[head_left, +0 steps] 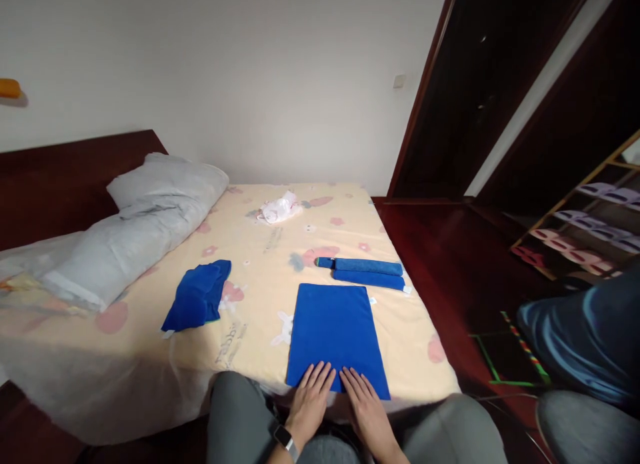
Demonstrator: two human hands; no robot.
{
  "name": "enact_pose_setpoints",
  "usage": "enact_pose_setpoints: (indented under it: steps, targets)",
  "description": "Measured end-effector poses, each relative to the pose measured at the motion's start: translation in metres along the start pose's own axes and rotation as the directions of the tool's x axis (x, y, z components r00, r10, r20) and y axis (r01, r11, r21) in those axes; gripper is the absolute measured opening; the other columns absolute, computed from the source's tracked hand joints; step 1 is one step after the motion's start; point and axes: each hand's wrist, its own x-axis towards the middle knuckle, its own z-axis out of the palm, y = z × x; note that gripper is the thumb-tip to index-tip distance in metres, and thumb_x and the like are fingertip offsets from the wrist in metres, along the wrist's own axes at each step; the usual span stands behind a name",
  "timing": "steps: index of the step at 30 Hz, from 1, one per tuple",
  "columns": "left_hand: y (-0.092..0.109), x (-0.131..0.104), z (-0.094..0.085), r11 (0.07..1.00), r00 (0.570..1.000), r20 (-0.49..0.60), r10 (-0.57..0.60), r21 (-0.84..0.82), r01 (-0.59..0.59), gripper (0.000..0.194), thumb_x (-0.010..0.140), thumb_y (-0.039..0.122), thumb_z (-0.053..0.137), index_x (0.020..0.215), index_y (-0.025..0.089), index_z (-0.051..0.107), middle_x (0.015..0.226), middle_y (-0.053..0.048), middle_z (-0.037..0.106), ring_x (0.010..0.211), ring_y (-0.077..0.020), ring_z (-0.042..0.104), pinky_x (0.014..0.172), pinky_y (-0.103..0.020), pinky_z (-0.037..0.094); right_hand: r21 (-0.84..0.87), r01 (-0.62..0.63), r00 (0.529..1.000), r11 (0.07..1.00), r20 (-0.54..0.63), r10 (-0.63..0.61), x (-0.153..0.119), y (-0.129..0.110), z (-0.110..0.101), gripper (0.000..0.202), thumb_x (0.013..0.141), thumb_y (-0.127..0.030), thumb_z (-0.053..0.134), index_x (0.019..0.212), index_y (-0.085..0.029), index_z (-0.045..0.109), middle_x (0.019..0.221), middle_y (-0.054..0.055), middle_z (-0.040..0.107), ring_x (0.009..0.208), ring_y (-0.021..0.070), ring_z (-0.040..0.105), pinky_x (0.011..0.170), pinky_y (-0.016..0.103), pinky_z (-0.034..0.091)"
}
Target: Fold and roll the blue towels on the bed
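A blue cloth (333,331) lies spread flat on the bed in front of me. My left hand (311,394) rests on its near edge, palm down with the fingers stretched out. Beside it, my right hand (364,401) lies on the same edge, its fingers straight too. Just beyond the cloth are blue rolled or folded cloths (369,272), side by side near the bed's right edge. Off to the left sits a crumpled blue cloth (199,294). Neither hand grips anything.
The bed (270,271) has a patterned cream sheet. A grey pillow or quilt (150,217) lies at the left, and a white plastic bag (280,207) at the back. Another person's dark-clad leg (585,344) is at the right, near a shoe rack (590,217).
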Motion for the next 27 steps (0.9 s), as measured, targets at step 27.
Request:
enact_pose_setpoints:
  steps: [27]
  targets:
    - [-0.086, -0.036, -0.028, 0.773, 0.899, -0.157, -0.409, -0.583, 0.25, 0.028, 0.098, 0.027, 0.05, 0.113, 0.026, 0.074, 0.113, -0.006, 0.077, 0.107, -0.0205, 0.072, 0.097, -0.036, 0.059, 0.597, -0.537, 0.835, 0.596, 0.276, 0.476, -0.021, 0.095, -0.034, 0.041, 0.089, -0.045, 0.053, 0.11, -0.021, 0.078, 0.118, 0.012, 0.075, 0.116, 0.0309, 0.067, 0.107, 0.046, 0.051]
